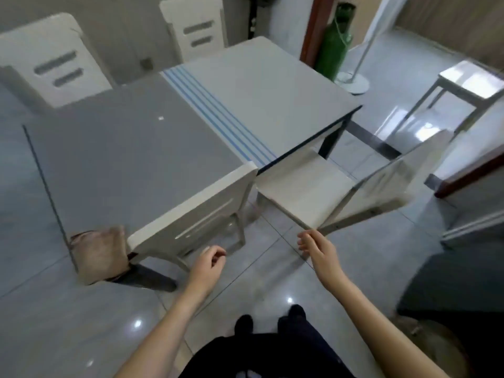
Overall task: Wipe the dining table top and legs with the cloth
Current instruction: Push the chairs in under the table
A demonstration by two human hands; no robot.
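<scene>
The dining table (114, 159) has a grey half and a white half (261, 85) split by blue stripes. A beige cloth (98, 252) lies crumpled on the near left corner of the top, hanging a little over the edge. A dark table leg (148, 276) shows below that corner and another (330, 143) at the right end. My left hand (210, 264) hovers empty with loosely curled fingers, right of the cloth. My right hand (316, 248) has its fingertips at the near corner of a pulled-out chair's seat (305, 186); I cannot make out a grip.
A white chair (196, 214) is tucked against the table's near edge by my left hand. Two more white chairs (54, 61) stand on the far side. A green cylinder (334, 42), a fan stand (354, 83) and a small white table (463, 83) stand to the right. The tiled floor is glossy.
</scene>
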